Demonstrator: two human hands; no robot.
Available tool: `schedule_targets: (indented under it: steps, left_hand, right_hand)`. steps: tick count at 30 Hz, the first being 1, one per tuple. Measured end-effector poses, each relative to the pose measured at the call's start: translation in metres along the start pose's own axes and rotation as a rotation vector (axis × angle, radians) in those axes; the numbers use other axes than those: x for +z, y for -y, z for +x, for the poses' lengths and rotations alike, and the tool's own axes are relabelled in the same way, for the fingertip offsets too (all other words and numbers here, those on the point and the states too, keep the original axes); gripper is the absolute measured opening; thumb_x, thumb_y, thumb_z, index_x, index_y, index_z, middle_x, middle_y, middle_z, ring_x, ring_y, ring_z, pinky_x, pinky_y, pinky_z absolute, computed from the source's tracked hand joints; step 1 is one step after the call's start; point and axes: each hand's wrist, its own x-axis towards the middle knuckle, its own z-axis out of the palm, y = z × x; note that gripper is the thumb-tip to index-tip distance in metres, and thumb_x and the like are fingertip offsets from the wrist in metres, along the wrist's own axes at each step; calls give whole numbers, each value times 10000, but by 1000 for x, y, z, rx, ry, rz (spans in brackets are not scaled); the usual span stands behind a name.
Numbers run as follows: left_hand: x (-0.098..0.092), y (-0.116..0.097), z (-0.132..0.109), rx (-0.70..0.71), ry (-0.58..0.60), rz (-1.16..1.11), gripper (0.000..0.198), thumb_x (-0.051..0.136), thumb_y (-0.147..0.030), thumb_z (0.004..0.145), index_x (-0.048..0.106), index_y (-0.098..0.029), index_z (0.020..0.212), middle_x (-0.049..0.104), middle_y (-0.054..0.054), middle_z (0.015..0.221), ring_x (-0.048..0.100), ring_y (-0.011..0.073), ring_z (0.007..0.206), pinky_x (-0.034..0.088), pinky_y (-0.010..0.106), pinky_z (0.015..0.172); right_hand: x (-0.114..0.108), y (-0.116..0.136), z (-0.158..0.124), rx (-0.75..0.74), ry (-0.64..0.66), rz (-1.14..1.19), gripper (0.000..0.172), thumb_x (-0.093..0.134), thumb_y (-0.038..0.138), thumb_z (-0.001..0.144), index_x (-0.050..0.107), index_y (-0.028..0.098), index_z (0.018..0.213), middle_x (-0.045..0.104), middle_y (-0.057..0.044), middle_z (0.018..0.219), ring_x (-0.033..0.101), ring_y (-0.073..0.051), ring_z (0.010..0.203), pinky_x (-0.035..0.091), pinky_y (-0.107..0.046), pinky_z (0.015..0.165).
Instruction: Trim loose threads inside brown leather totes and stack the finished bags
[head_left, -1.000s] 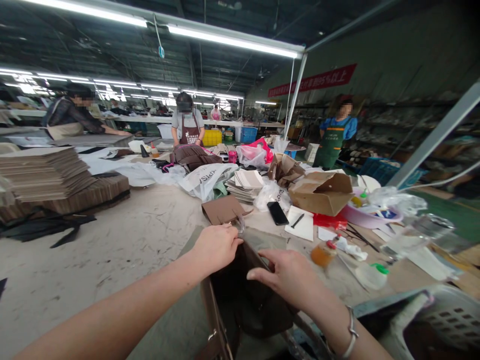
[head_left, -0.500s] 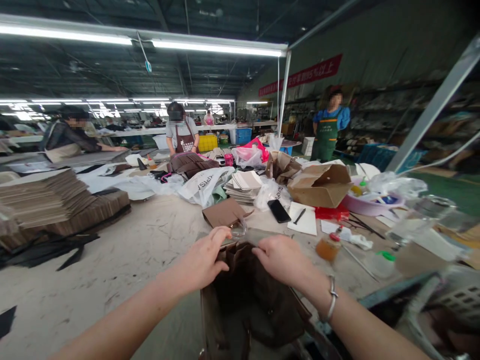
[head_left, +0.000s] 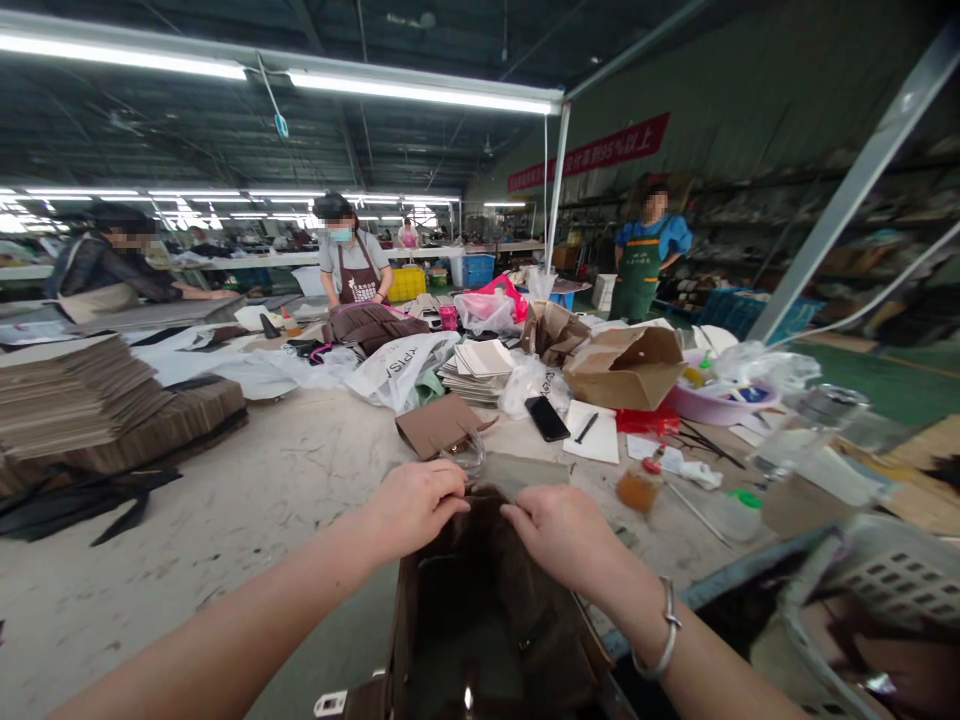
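A dark brown handbag (head_left: 420, 620) stands in front of me at the table edge, its mouth gaping so that its dark inside shows. My left hand (head_left: 420, 505) is closed on the bag's far rim, left of the middle. Just to the right, my right hand (head_left: 562, 525) pinches the same rim, thumb inward; a metal bangle circles that wrist. Beyond the hands, a clear plastic-wrapped handle (head_left: 471, 455) curves up beside a brown leather flap piece (head_left: 439, 425) lying on the table.
Stacked brown panels (head_left: 90, 400) rise at the left. Behind the bag lie a phone (head_left: 547, 419), a notepad (head_left: 604, 440), a glue jar (head_left: 640, 487) and paper bags (head_left: 626, 365). A plastic basket (head_left: 892, 570) stands at right. Several people work or stand farther off.
My left hand's fingers have closed onto the rim, where they were more spread before. The bag mouth has turned slightly, and the view has shifted a little to the right.
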Motion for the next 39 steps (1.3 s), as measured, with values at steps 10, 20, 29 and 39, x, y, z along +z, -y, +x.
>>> schedule_targets:
  steps: [10,20,29,39]
  left_hand:
    - [8,-1,3,-151,-110,63,169,538,-297,833,587,-187,714,627,4,755,577,139,717,390,244,633]
    - [12,-7,5,-218,-120,100,192,508,-286,835,547,-185,677,615,9,738,573,147,706,378,256,623]
    - [16,-7,6,-235,-153,70,153,522,-248,807,528,-189,666,603,-6,724,559,142,684,346,254,594]
    - [6,3,-5,-212,-133,-259,250,683,-283,716,550,-220,918,634,-11,903,599,166,852,440,267,741]
  right_hand:
    - [-7,-11,-1,-18,-5,272,334,626,556,754,674,272,924,643,34,622,567,-148,583,330,-240,516]
    - [-2,-24,5,22,94,856,432,466,444,883,564,205,1228,671,-32,874,612,-164,754,473,-265,654]
    - [-7,2,17,-97,-53,370,218,569,371,828,672,233,961,678,-18,912,602,-167,813,437,-248,715]
    - [-1,6,27,-71,-10,69,226,475,324,886,673,243,814,691,-9,831,605,-161,764,377,-248,650]
